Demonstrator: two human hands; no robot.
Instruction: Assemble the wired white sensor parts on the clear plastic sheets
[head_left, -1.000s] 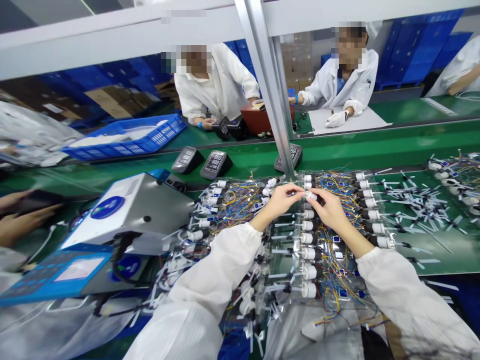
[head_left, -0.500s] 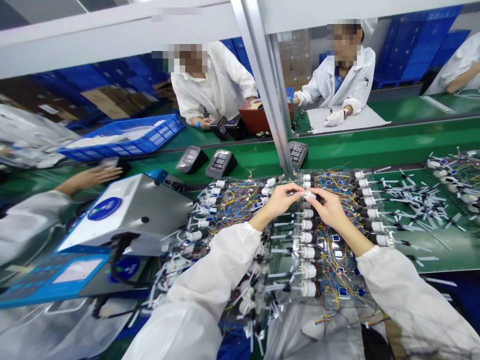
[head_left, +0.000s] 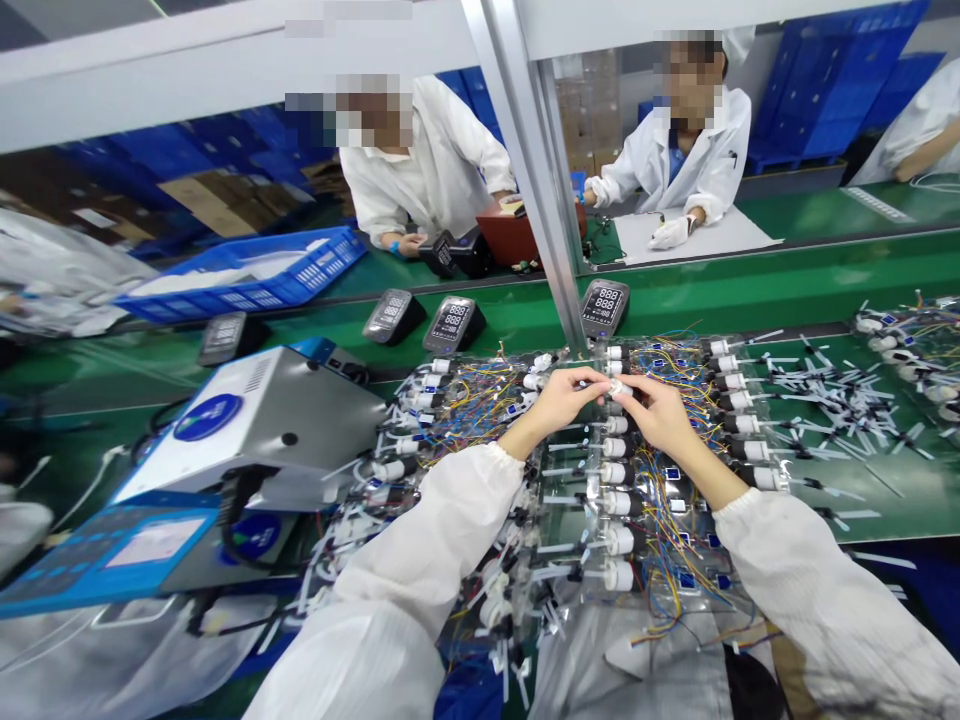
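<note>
Apparently an electronics factory, with a green conveyor belt (head_left: 712, 275).

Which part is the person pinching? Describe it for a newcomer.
Below the aluminium upright, find the rows of wired white cylinders. At the top row, the small white piece sits between the left hand and right hand; it alone is held in fingertips.

Yellow-and-blue wires (head_left: 671, 500) (tangled), white sleeves (head_left: 427, 540), green conveyor belt (head_left: 750, 275)

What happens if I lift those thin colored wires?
They would probably flop: the thin colored wires curve and loop loosely across the white cylinders. They look light too. Tugging one might drag a cylinder along, since they seem attached.
</note>
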